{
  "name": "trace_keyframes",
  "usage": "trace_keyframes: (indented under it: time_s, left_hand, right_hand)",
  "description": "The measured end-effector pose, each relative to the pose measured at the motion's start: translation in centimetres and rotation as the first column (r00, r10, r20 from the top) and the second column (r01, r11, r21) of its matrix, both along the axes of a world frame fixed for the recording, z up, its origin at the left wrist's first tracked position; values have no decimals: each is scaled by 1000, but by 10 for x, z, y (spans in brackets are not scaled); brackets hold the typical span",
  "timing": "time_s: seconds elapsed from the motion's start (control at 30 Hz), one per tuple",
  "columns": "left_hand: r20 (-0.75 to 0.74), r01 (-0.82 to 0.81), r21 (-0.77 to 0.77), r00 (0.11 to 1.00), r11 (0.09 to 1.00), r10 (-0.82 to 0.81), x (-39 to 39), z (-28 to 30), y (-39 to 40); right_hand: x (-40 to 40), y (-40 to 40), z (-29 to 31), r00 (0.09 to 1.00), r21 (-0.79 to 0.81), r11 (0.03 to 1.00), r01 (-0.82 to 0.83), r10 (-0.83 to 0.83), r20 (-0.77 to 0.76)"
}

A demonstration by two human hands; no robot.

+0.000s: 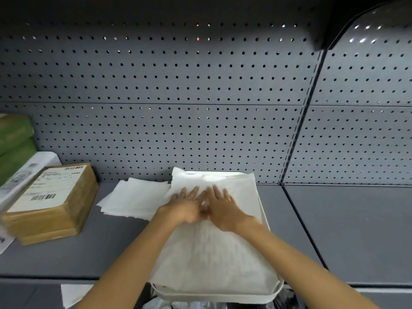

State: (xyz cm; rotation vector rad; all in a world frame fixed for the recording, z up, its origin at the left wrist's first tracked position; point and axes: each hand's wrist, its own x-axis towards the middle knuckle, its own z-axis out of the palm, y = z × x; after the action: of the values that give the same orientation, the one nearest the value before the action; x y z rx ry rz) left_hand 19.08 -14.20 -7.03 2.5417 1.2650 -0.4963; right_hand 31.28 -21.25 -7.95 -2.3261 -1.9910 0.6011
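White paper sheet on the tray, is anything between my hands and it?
Nothing visible. The left hand and right hand both rest flat, side by side, directly on the paper sheet that covers the tray.

Count: one left hand (185,208), one right hand (223,210), one tray (223,298); left of them, one paper pile (133,197), one brown parcel (51,204).

A large white paper sheet (211,253) lies spread flat over a shallow white tray (214,298), covering nearly all of it. Its far left corner pokes out past the tray's edge. The tray sits lengthwise on the grey shelf (356,230), and its near rim overhangs the shelf's front edge.
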Motion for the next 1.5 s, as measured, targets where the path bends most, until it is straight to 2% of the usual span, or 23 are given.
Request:
trace_keyframes:
  time_s: [0.07,0.13,0.27,0.6,0.87,1.0,1.13,1.23,1.3,1.37,1.43,1.5]
  left_hand:
    - [14,-18,-5,1000,1000,18,-2,-4,-6]
    - [31,-34,16,999,999,33,0,-8,-11]
    - [96,-69,58,993,996,63,-2,-16,-18]
    - [204,-94,123,977,988,67,-15,-25,-23]
    - [203,-84,106,977,991,61,-15,-26,-22]
    - [194,-61,233,981,971,16,-12,-26,-22]
    - [174,-57,195,985,979,22,-13,-25,-20]
    - [256,-40,278,966,960,-34,-16,-13,-21]
    - [341,-51,467,931,883,-127,-19,-1,-20]
    - [455,-141,564,875,814,-165,-30,15,-18]
    - [569,-257,537,813,804,-120,-48,34,-16]
    - [635,-351,498,771,793,-57,-71,49,-13]
  right_hand:
    - [-7,-8,-3,982,15,994,104,-101,-160]
    - [-9,-7,-6,960,42,983,178,-164,-227]
    - [-14,-6,-14,972,74,975,207,-197,-128]
    - [12,-28,-24,983,132,980,151,-163,85]
    - [20,-32,-23,972,105,972,211,-220,87]
    - [13,-29,-15,977,148,978,147,-167,135]
    - [7,-23,-16,980,137,972,192,-198,32]
    - [5,-17,-9,980,218,956,198,-191,-51]
    - [-2,-9,3,987,408,899,160,-150,-57]
    - [-18,0,22,988,570,807,152,-122,-91]
    - [-38,9,38,981,602,776,190,-121,-153]
    - [-60,16,50,988,595,789,153,-102,-119]
